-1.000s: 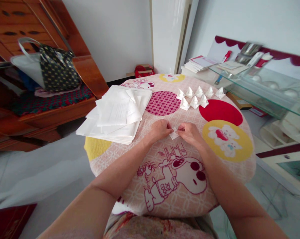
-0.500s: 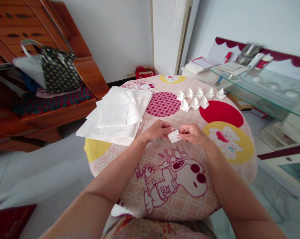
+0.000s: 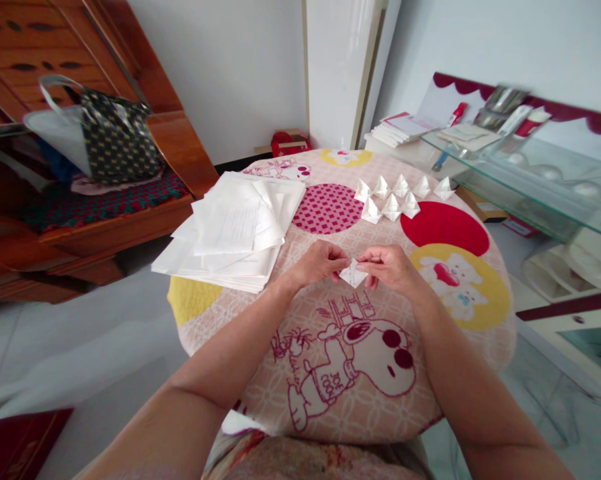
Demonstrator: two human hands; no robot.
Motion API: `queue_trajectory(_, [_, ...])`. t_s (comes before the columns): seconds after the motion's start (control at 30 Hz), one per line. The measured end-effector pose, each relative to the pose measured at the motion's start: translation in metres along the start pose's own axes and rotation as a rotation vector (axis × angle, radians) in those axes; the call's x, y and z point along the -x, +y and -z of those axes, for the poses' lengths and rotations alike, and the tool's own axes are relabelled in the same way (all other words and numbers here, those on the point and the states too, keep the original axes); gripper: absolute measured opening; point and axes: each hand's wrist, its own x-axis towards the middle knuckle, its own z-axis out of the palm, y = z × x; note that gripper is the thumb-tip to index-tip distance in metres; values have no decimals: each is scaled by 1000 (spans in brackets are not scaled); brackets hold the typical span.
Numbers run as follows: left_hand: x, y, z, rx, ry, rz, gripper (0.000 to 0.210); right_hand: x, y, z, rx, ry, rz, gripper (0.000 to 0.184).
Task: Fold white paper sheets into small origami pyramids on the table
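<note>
Between my two hands is a small folded piece of white paper [image 3: 353,275] with faint print on it, one corner pointing toward me. My left hand [image 3: 324,261] pinches its left side, fingers curled. From the right, my right hand [image 3: 386,265] grips its upper right edge between thumb and fingers. Part of the paper is hidden by the fingers. Farther back on the right stand several folded white paper boats [image 3: 391,208] in two rows. To the left lies a pile of white paper sheets [image 3: 225,230], some printed.
A round table with a patterned pink cloth [image 3: 325,413] is in front of me. On the right is a glass shelf [image 3: 520,180] holding cups and eggs-like round objects. A wooden bench [image 3: 175,153] with a dark patterned bag [image 3: 115,137] stands at left.
The folded paper has turned slightly, so its corner now points more toward me. My right hand's fingers have shifted over its upper edge; both hands stay over the same spot.
</note>
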Motion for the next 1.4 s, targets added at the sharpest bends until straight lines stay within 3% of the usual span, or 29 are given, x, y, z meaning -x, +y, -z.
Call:
queue_trajectory(0.27, [1,5,-4,3,117,-9,16,-1,-2,-2,-50,84,85,35])
queue_trajectory(0.37, [1,6,-6,23,135,-3,16,0,-3,-3,-36,98,115,29])
queue_trajectory(0.5, [1,7,-8,60,114,25,14,1,-4,-6,-7,134,104,20])
queue_trajectory(0.9, [3,9,0,210,-15,-31,5,-1,-1,-8,-27,148,118,21])
queue_trajectory(1.4, [8,14,0,195,-31,-53,3,1,-3,-9,53,189,158,18])
